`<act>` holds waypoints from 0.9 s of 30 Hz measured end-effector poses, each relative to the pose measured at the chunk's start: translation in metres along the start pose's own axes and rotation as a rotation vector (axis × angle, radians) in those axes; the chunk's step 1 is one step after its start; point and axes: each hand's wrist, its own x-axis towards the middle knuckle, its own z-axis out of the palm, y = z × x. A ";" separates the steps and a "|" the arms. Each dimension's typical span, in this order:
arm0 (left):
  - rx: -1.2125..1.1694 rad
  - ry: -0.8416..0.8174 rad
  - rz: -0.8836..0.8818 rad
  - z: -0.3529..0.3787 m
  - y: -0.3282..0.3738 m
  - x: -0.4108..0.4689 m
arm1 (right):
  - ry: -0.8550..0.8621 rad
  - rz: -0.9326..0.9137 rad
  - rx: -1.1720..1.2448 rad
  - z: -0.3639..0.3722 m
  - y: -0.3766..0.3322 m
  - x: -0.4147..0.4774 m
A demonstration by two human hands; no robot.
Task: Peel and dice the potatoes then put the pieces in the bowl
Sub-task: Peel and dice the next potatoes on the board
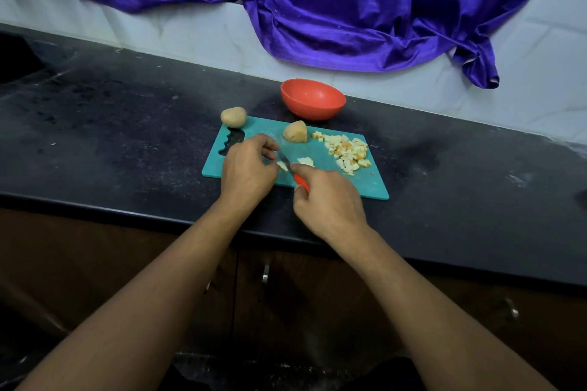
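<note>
Over board (365, 181), knife (293, 173) in right hand (330, 203) points away-left.

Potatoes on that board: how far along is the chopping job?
Partway. Done: a pile of diced pieces lies on the cutting board. In hand: the right hand holds the knife, cutting a slice that the left hand steadies. Left: a half potato on the board, a whole potato at its far corner, and moving everything into the bowl, which looks empty.
</note>
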 end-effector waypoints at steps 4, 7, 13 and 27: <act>0.018 -0.004 -0.002 0.002 -0.002 0.002 | 0.010 -0.021 -0.037 0.003 -0.001 0.000; 0.029 0.000 0.006 0.003 -0.003 0.003 | 0.012 -0.039 -0.061 0.005 -0.001 0.000; 0.034 0.009 0.006 0.004 -0.004 0.004 | -0.067 -0.049 -0.107 0.002 0.002 0.004; -0.029 0.038 -0.013 -0.001 0.001 0.002 | 0.020 0.124 0.050 -0.003 0.027 0.007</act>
